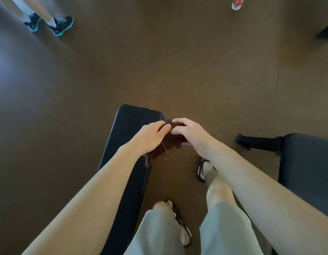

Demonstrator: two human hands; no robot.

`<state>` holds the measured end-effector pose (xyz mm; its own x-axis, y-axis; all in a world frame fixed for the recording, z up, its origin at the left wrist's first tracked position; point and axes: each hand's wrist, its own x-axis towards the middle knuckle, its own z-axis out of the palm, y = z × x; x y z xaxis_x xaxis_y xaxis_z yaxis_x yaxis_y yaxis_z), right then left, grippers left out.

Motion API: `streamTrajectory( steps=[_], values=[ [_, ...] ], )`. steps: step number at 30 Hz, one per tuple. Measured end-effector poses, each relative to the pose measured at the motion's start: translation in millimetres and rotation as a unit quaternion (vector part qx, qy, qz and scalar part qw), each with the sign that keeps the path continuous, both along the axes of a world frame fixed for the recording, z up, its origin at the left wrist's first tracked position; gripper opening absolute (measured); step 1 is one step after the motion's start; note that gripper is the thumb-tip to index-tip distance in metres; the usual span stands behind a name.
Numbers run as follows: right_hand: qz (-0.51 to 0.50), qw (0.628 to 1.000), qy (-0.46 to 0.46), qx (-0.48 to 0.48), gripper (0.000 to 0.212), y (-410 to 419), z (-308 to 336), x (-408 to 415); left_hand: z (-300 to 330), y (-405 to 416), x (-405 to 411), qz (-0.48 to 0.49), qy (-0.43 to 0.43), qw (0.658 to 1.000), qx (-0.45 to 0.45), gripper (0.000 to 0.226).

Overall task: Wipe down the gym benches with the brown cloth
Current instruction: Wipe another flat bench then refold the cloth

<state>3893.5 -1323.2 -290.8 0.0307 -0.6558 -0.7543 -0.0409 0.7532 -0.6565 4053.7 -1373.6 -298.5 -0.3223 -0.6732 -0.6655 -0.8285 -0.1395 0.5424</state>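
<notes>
Grey shorts (159, 234) nearest, left hand (152, 135) and right hand (192, 134) both gripping the brown cloth (170, 142) beside the black bench (126, 137).

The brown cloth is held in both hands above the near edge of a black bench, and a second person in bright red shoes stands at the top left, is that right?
Not quite. The head view shows the second person's shoes are black with teal soles, not red. The rest holds: the left hand and right hand both hold the brown cloth by the black bench.
</notes>
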Motion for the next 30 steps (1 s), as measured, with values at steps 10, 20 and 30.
streamTrajectory(
  steps=[10, 20, 30],
  values=[
    [-0.292, 0.941, -0.166, 0.048, 0.030, 69.5, 162.0, -81.7, 171.3, 42.7, -86.3, -0.171, 0.002, 0.983, 0.063, 0.081],
    [-0.491, 0.861, -0.131, 0.018, 0.015, 122.8, 212.2, -235.3, 201.7, 87.3, -277.6, -0.222, 0.075, 0.971, -0.039, 0.084],
    [-0.594, 0.799, -0.079, -0.045, 0.043, 182.5, 212.4, -393.0, 229.9, 124.5, -464.1, -0.446, 0.127, 0.874, -0.144, 0.025]
  ],
)
